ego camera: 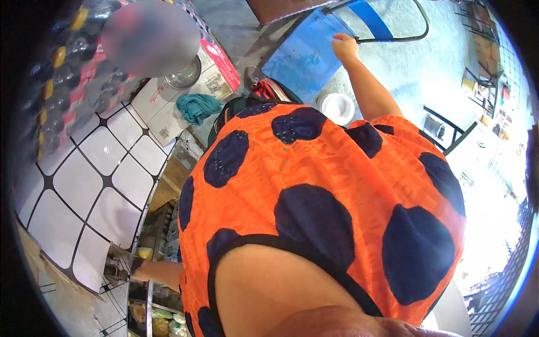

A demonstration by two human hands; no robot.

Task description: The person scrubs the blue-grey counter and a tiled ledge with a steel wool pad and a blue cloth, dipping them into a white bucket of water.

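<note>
My right hand (346,48) is by a chair with a blue seat (301,54) and a dark tubular frame (393,40), its fingers curled over the seat's edge near the frame. Whether it grips the tube I cannot tell. At the lower left, my left hand (142,271) reaches to the edge of a counter covered in white sheeting with black lines (84,206). Its fingers lie against something dark, and what they hold is not plain. Below that hand are shelves with bagged goods (162,325). A teal cloth (198,108) lies bunched near a cardboard box (168,103).
Shrink-wrapped bottles (67,76) stand stacked at the upper left. A round metal dish (184,75) sits on the box, partly behind a blurred patch. A white round container (337,108) stands below my right forearm. Dark-framed furniture (452,130) is at the right.
</note>
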